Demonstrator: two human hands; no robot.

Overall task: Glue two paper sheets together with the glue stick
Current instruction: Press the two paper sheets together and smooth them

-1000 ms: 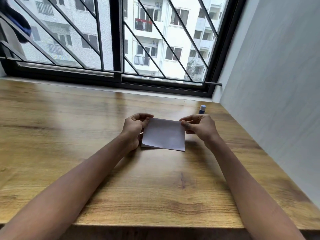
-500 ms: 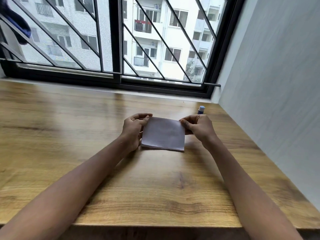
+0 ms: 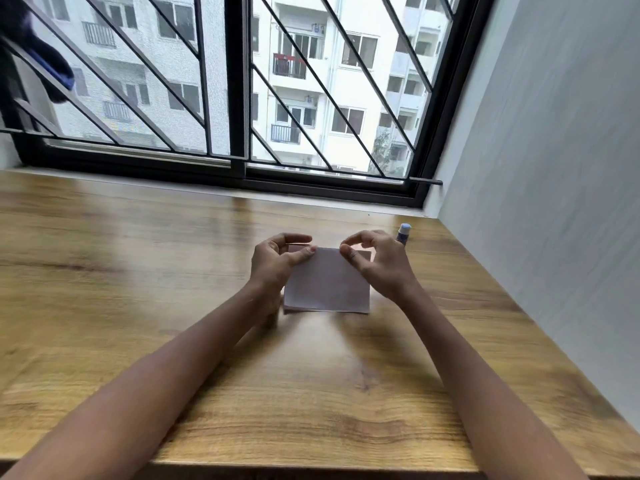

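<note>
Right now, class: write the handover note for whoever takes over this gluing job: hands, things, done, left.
The left grip pinches the paper sheets at their far-left corner.
The right grip has its thumb on the far-right corner, fingers arched above; pinch unclear.
The sheets rest stacked on the wooden table.
The glue stick stands upright beyond the right grip, untouched.
Done: sheets laid together; glue between them cannot be seen.
Left: check the glue, press flat.

Head-worn camera looks down across the table toward the window.
</note>
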